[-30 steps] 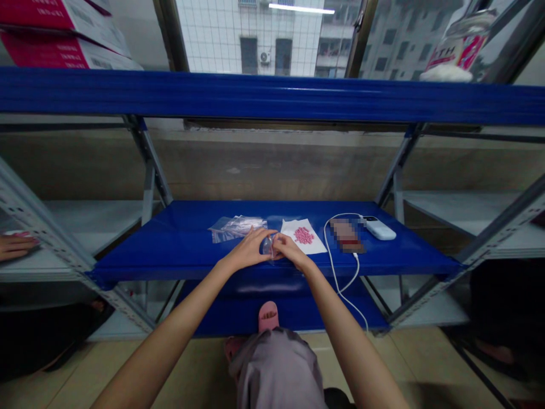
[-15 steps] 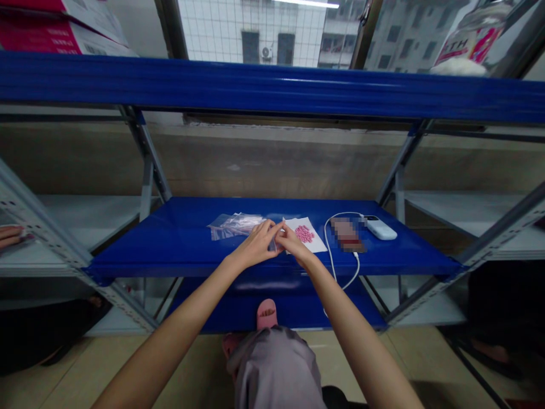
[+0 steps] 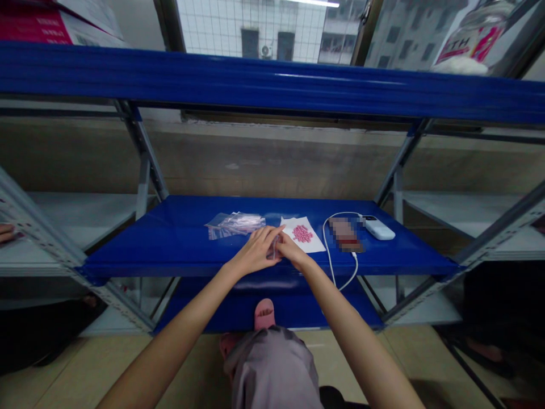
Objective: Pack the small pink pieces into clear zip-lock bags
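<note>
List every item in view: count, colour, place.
shelves: three, blue, centre
bags: several, clear, middle shelf, left
paper: one, white, middle shelf
pieces: many, pink, on paper
plastic: one, clear, left of paper
device: one, white, middle shelf, right
cable: one, white, by device
blurred item: one, brown, by cable
boxes: some, pink-white, upper left
jar: one, clear, upper right
window: one, brown-framed, top
side shelves: several, grey, flanking
clothing: two, black, lower sides
other hand: one, bare, far left
slippers: two, pink, bottom
trousers: one, grey, bottom
arms: two, bare, bottom
left grip and right grip: two, bare, at plastic
</note>
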`<action>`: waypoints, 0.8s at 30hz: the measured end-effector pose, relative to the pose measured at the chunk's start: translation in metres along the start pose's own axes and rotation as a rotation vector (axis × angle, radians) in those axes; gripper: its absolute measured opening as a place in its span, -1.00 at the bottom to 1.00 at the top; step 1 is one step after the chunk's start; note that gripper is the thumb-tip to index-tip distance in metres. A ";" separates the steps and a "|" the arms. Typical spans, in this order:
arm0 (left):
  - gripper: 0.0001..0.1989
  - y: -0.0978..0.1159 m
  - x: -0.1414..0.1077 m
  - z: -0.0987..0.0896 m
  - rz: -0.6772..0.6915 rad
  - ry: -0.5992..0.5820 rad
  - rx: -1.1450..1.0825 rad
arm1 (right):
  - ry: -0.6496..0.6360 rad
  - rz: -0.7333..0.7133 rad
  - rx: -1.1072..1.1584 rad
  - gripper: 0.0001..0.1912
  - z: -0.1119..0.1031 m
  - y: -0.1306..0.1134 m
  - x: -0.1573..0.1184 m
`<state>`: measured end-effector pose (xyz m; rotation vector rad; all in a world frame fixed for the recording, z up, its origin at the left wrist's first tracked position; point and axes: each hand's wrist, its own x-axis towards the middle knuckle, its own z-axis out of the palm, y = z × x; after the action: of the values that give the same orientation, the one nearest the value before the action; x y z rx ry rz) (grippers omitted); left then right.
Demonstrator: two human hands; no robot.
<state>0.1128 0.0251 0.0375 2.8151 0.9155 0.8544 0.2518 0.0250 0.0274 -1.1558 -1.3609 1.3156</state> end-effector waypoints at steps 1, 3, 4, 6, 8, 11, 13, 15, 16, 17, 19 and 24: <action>-0.23 -0.001 -0.002 0.001 -0.010 0.008 0.003 | -0.011 0.014 0.027 -0.51 0.000 0.000 -0.001; -0.28 -0.003 -0.003 0.002 -0.023 0.019 0.010 | -0.036 0.015 0.069 -0.50 0.001 0.001 -0.003; -0.33 -0.003 -0.003 0.003 -0.021 0.016 0.015 | -0.048 0.002 0.084 -0.52 0.002 0.003 -0.004; -0.41 -0.001 -0.002 0.004 -0.002 -0.005 0.033 | -0.060 -0.047 0.109 -0.57 0.004 0.005 -0.004; -0.45 0.002 0.000 0.004 0.016 -0.030 0.064 | -0.056 -0.087 0.122 -0.61 0.007 0.009 -0.003; -0.47 0.004 0.000 0.002 0.011 -0.061 0.114 | -0.004 -0.107 0.121 -0.65 0.009 0.013 0.000; -0.47 0.003 -0.001 0.001 0.001 -0.081 0.139 | 0.010 -0.079 0.126 -0.66 0.009 0.015 -0.001; -0.39 0.001 -0.004 0.000 0.018 -0.089 0.157 | -0.003 -0.030 0.152 -0.66 0.007 0.015 -0.002; -0.31 0.000 -0.006 -0.001 0.035 -0.086 0.161 | -0.009 -0.015 0.167 -0.65 0.006 0.015 -0.003; -0.22 -0.001 -0.007 -0.001 0.051 -0.074 0.162 | -0.007 -0.009 0.182 -0.64 0.005 0.015 -0.005; -0.10 -0.002 -0.010 -0.001 0.063 -0.040 0.162 | 0.012 -0.001 0.191 -0.58 0.004 0.014 -0.007; -0.36 -0.002 -0.010 0.001 0.039 -0.048 0.136 | 0.007 -0.007 0.140 -0.44 0.004 0.010 -0.008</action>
<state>0.1055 0.0218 0.0318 2.9638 0.9501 0.7524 0.2493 0.0162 0.0176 -1.0587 -1.2466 1.3776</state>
